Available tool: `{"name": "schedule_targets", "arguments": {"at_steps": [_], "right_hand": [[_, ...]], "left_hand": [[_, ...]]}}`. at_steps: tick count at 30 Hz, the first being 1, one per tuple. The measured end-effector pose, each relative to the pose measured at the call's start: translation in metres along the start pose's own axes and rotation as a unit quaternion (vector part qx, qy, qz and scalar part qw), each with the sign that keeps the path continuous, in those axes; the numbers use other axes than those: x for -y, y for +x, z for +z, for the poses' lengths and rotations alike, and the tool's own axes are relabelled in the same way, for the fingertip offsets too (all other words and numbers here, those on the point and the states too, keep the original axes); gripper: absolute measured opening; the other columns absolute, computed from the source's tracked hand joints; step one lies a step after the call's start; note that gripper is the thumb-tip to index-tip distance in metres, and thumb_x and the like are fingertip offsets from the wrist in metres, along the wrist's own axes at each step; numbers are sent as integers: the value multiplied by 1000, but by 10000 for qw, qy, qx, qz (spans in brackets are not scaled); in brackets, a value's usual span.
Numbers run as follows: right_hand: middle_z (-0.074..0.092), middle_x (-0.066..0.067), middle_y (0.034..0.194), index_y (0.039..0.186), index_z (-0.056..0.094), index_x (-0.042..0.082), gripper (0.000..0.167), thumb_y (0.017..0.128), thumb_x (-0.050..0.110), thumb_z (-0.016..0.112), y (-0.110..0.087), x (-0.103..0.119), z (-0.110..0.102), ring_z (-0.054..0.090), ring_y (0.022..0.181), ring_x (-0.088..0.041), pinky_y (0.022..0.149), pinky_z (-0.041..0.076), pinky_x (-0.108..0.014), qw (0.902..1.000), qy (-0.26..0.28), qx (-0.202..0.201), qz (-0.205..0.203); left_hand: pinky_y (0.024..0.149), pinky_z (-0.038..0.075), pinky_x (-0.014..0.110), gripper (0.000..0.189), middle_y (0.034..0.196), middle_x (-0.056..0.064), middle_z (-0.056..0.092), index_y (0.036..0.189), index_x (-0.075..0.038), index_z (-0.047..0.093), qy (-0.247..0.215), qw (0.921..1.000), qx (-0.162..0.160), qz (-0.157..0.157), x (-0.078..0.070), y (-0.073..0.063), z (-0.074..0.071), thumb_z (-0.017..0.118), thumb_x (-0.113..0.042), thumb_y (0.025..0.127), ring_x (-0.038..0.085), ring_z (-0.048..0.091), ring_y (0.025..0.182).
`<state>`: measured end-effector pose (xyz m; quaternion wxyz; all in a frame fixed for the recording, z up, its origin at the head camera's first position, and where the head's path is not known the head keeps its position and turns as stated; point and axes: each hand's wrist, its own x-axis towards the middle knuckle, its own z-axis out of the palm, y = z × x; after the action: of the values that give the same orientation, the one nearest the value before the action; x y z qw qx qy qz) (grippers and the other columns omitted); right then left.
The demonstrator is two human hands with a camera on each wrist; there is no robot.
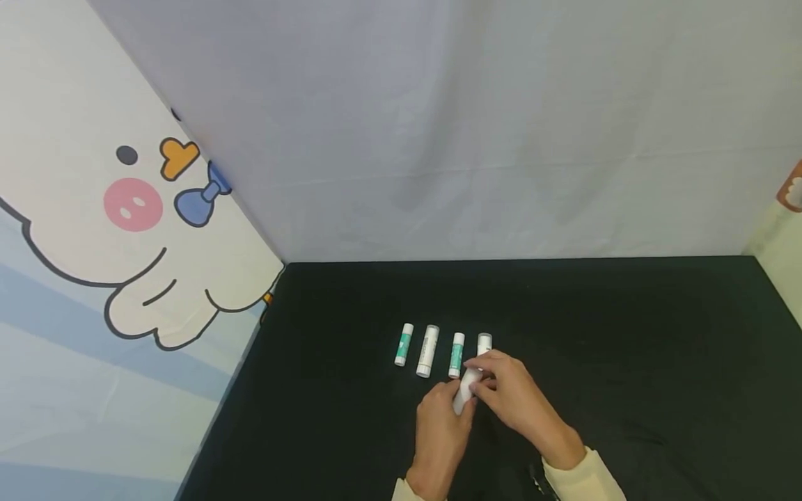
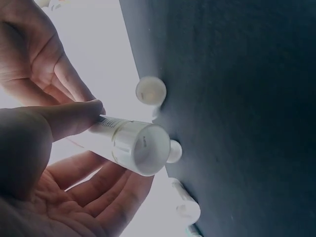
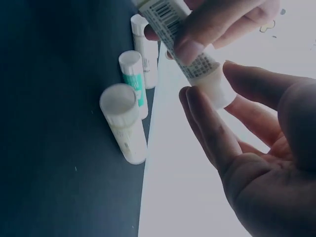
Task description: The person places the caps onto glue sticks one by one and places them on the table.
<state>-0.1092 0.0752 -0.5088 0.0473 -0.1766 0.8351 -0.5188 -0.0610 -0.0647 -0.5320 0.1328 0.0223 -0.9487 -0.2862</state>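
A white glue stick (image 1: 466,393) with a printed barcode label is held over the black table by both hands. My left hand (image 1: 441,424) grips its body between thumb and fingers, and one round end (image 2: 152,149) points toward the left wrist camera. At the opposite end, my right hand (image 1: 516,396) pinches the white end piece (image 3: 217,91) with thumb and fingertips. Just beyond the hands, more glue sticks lie in a row: a small green-and-white one (image 1: 404,344), a larger white one (image 1: 427,351), another small green-and-white one (image 1: 457,355) and a white one (image 1: 484,344) partly hidden by the right hand.
The black table (image 1: 338,431) reaches back to a pale hanging cloth (image 1: 501,139). On the left stands a panel (image 1: 75,195) printed with a cartoon animal. A dark object (image 1: 541,480) shows near the right cuff.
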Motion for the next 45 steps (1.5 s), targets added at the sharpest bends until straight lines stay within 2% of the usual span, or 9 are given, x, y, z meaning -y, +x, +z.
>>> {"name": "schedule_targets", "arguments": {"at_steps": [5,11,19,26,30,36,45], "right_hand": [[66,-10,107,113,76,-8,30,83,-14,78,2,1,12,72,89,-20,76,60,-28,9999,-95,-9,-67],[66,-7,103,113,77,-5,32,82,-13,80,2,4,27,72,87,-18,75,59,-26,9997,-222,24,32],[71,-8,101,108,76,0,31,80,-11,83,3,6,47,72,80,-17,69,56,-24,9985,-534,-154,-8],[72,-12,98,102,74,-2,27,79,-12,84,5,2,60,68,79,-18,68,55,-26,9958,-803,-243,-364],[70,-10,96,103,75,-3,27,79,-12,83,6,-1,66,66,80,-17,69,54,-28,9922,-1100,-249,-535],[70,-9,91,101,74,-3,29,76,-17,81,5,-7,72,65,79,-18,69,54,-31,9872,-1335,-290,-828],[75,-14,101,109,74,-5,35,77,-19,80,1,-7,68,69,85,-21,73,57,-33,9859,-1312,-234,-1016]], "left_hand": [[63,54,39,17,80,5,69,94,-5,79,57,9997,2,-219,6,-2,-3,88,-9,81,25,70,74],[60,53,36,17,78,2,63,93,-2,79,58,9979,135,-623,12,-4,-10,89,-9,80,22,68,70],[64,54,42,17,74,3,61,87,-2,79,306,9977,26,-602,23,-8,-14,91,-9,78,26,67,69],[65,56,45,20,75,8,64,89,1,77,472,9953,171,-829,28,-7,-13,90,-9,78,30,70,72],[66,57,47,23,77,11,68,90,0,73,462,9948,130,-894,30,-7,-13,91,-8,77,33,72,75],[63,55,45,26,76,10,66,85,-4,68,490,9938,87,-990,33,-7,-10,92,-6,75,32,72,72],[64,54,45,24,77,8,62,88,-3,69,465,9940,82,-984,34,-7,-7,90,-6,77,32,70,73]]}}
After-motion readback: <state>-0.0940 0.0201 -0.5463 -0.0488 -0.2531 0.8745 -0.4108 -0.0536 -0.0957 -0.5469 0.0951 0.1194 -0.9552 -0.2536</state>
